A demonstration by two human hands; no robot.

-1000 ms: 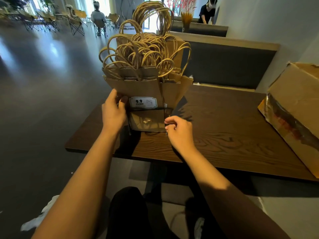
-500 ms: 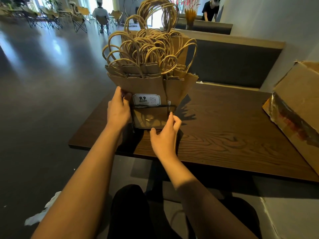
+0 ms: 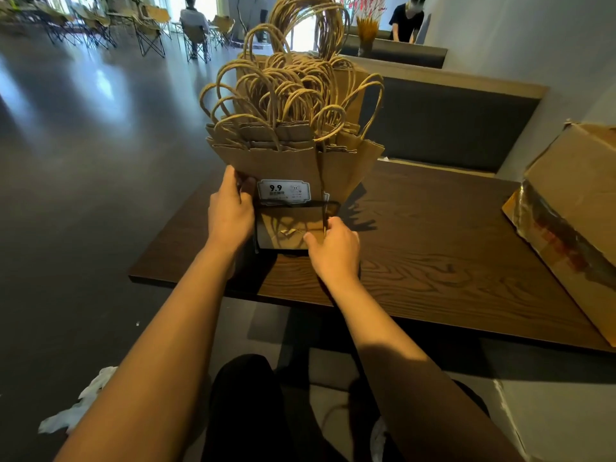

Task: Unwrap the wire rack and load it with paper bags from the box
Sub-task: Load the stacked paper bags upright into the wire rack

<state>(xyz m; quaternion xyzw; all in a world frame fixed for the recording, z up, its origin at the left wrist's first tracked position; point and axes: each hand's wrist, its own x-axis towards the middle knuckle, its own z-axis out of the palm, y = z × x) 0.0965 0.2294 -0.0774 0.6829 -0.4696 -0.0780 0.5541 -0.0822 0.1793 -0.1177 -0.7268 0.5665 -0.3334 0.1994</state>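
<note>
Right hand (image 3: 333, 248) has shifted from front face to right edge of brown paper bags (image 3: 286, 161) in thin black wire rack (image 3: 300, 204), grasping; left hand (image 3: 230, 211) still grips left side. Rack looks loaded, final straightening.

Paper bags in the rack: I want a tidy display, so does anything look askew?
Yes. The right-hand paper bags splay outward past the wire rack, handles tangled, while the front ones stand straight. White wrapping lies crumpled on the floor.
</note>
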